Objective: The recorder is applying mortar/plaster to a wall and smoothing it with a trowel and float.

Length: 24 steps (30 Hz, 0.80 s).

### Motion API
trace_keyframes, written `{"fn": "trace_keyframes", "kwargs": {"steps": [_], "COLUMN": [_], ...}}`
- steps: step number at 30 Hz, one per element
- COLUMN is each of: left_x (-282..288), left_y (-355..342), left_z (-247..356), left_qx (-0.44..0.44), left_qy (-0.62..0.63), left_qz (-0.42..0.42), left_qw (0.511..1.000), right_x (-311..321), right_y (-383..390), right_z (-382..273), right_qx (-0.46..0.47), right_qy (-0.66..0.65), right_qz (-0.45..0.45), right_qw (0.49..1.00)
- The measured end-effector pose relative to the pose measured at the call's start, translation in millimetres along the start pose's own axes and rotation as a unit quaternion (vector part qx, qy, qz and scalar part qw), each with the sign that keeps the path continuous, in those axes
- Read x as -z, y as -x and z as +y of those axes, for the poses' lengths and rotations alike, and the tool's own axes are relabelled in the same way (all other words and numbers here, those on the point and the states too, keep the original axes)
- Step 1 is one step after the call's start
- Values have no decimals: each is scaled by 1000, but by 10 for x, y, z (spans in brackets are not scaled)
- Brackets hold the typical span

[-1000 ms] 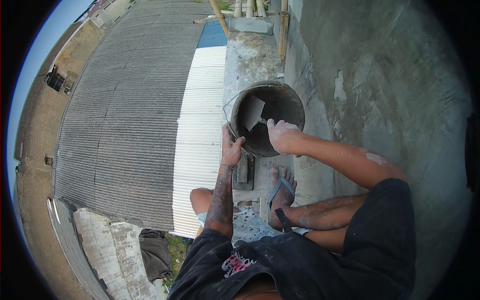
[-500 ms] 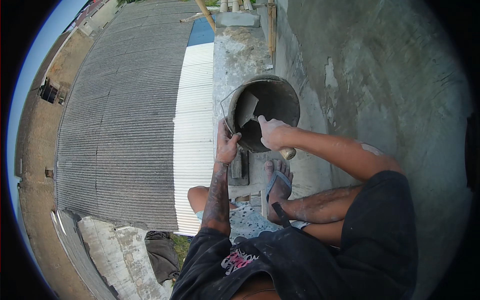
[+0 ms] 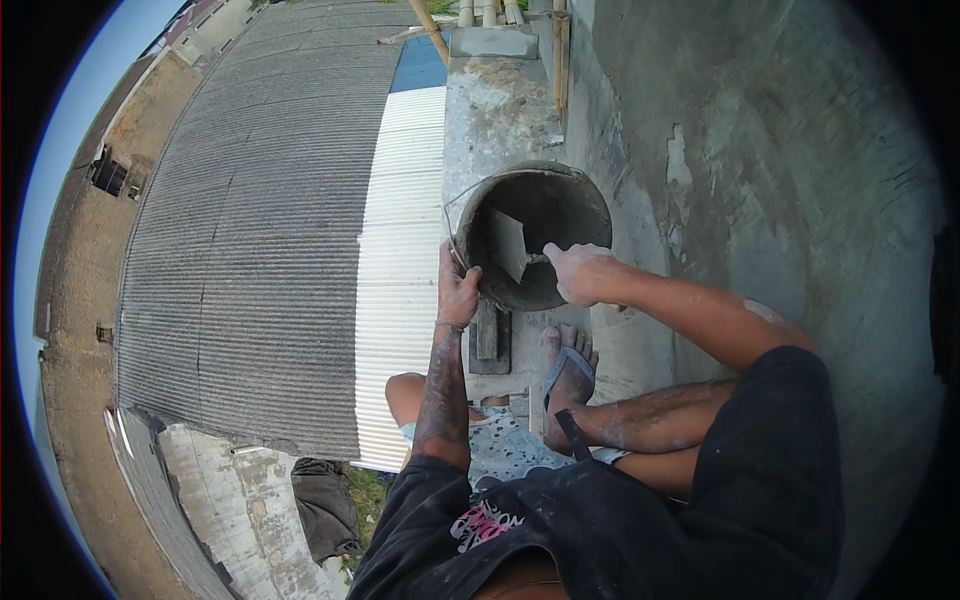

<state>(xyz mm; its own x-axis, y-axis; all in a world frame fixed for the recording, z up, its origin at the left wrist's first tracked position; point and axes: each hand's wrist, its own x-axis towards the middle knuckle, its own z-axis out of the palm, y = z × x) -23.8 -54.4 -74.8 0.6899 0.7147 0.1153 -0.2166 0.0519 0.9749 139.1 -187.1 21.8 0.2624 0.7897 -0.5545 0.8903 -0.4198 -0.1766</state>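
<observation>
A dark, mortar-crusted bucket (image 3: pixel 565 205) with a wire handle stands tilted on the concrete ledge, its mouth toward me. My left hand (image 3: pixel 459 292) is closed on the bucket's left rim, thumb over the edge. My right hand (image 3: pixel 580 272) grips a trowel at the bucket's right side, most of its handle hidden by the fingers. Inside the bucket mouth the trowel's pale, flat blade (image 3: pixel 508 246) points left. Just below the bucket, a plastering float (image 3: pixel 489 340) with a block handle lies on the ledge. How much mortar is inside is too dark to tell.
My sandalled foot (image 3: pixel 570 375) rests on the narrow ledge (image 3: pixel 490 110). A rough plastered wall (image 3: pixel 740 190) rises close on the right. Corrugated roofing, white (image 3: pixel 400 230) and grey (image 3: pixel 250 220), lies below on the left. Bamboo poles (image 3: pixel 487 12) stand at the far end.
The trowel blade has shifted right within the bucket, and my right hand has moved right and turned. My left hand keeps its hold on the rim. The whole view has shifted slightly.
</observation>
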Motion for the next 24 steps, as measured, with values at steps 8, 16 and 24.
{"fn": "trace_keyframes", "kwargs": {"steps": [8, 16, 24], "left_x": [-124, -247, -91], "left_y": [24, -40, -148], "left_z": [4, 70, 88], "left_qx": [-24, -15, -9], "left_qy": [12, 80, 64], "left_qz": [-34, -46, 8], "left_qw": [999, 996, 998], "right_x": [455, -231, -134], "right_y": [114, 112, 112], "right_z": [-90, -93, 164], "right_qx": [-36, -12, -26], "right_qy": [-437, -33, 89], "right_qz": [-31, 1, 45], "right_qw": [898, 999, 995]}}
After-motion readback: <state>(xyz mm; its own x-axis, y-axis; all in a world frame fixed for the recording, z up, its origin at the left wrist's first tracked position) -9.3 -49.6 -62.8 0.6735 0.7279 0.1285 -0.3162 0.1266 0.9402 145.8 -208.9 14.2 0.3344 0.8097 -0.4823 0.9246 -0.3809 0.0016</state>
